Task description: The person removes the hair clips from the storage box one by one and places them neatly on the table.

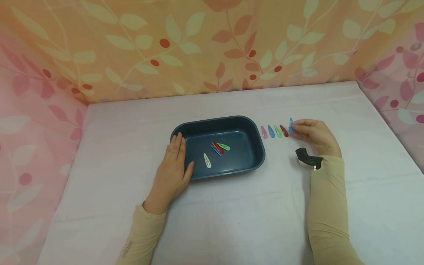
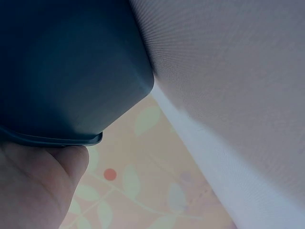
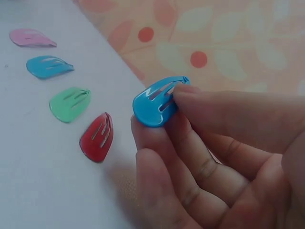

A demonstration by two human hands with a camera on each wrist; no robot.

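Blue hair clip [image 3: 155, 107], pinched between the thumb [image 3: 224, 112] and fingers [image 3: 190, 152] of the right hand [image 1: 316, 134], at the outer end of a row of clips to the right of the tray. Next to it lies a dark red clip [image 3: 97, 138], followed toward the tray by a light green clip [image 3: 70, 105], a second blue clip [image 3: 50, 67] and a pink clip [image 3: 32, 37], set slightly apart from one another. The dark blue tray [image 1: 238, 141], rectangular with rounded corners, contains a pile of overlapping clips [image 1: 219, 148], among them red, green and blue ones, and, nearer the person and apart from these, a white clip [image 1: 207, 161]. The left hand [image 1: 173, 162] rests on the tray's left rim, its fingers extended and close together, the thumb by the near corner. Beige sleeves [image 1: 328, 206] cover both forearms; a black device [image 1: 308, 158] projects at the right wrist. A white cloth [image 1: 232, 221] covers the worktop; behind it hangs an orange-yellow leaf-patterned curtain [image 1: 198, 29], with pink patterned fabric [image 1: 23, 129] at either side.
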